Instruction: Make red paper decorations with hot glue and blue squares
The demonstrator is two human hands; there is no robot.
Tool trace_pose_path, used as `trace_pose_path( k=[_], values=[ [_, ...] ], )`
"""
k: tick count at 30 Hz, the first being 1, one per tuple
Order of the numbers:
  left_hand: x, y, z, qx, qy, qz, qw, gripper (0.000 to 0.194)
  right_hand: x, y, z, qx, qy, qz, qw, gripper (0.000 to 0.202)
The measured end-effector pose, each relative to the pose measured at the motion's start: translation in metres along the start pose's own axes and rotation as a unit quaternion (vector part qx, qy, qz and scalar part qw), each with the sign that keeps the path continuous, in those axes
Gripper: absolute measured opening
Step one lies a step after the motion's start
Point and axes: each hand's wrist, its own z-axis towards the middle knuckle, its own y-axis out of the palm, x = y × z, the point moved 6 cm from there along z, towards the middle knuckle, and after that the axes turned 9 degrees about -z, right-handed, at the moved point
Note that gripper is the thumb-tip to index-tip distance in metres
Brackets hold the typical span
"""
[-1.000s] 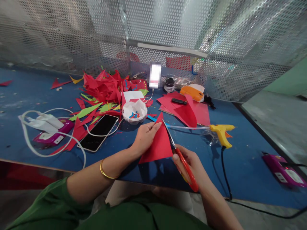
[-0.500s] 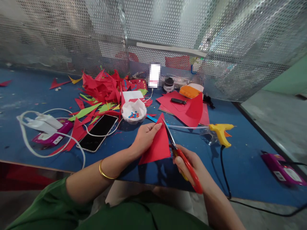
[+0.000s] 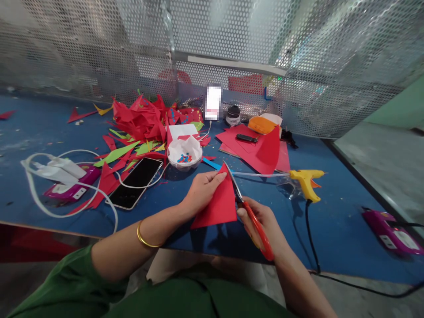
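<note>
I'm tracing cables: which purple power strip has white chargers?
The purple power strip beside the dark-screened smartphone; the other strip, right of the glue gun, has a black cable.

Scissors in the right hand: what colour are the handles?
The scissors' handles are red with some yellow, best seen in the head view.

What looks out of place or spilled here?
Mostly clutter: paper scraps lie strewn left of the bowl, and a white cable runs loosely across the black phone, possibly easy to snag. Held sheet and scissors look fine. No obvious spill.

Head-worn view, forward (and down), near hands (image 3: 203, 192) (image 3: 265, 221)
</note>
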Motion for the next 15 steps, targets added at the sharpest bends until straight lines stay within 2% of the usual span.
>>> trace_pose_path(
  k=[3,7,12,15],
  values=[
    [0.002,-0.001,-0.001,0.011,-0.003,-0.014,1.000,0.044,0.004,0.001,-0.001,0.001,0.030,0.047,0.998,0.050],
    [0.002,-0.001,-0.002,0.016,-0.014,-0.057,0.998,0.043,0.011,-0.015,-0.005,0.061,0.077,0.034,0.995,0.058],
    [-0.001,-0.003,0.000,0.015,-0.040,-0.141,0.989,0.042,0.023,-0.040,-0.013,0.101,0.109,-0.082,0.985,0.056],
    [-0.003,-0.005,0.003,0.020,-0.051,-0.193,0.980,0.039,0.029,-0.050,-0.020,0.101,0.148,-0.229,0.957,0.052]
  ],
)
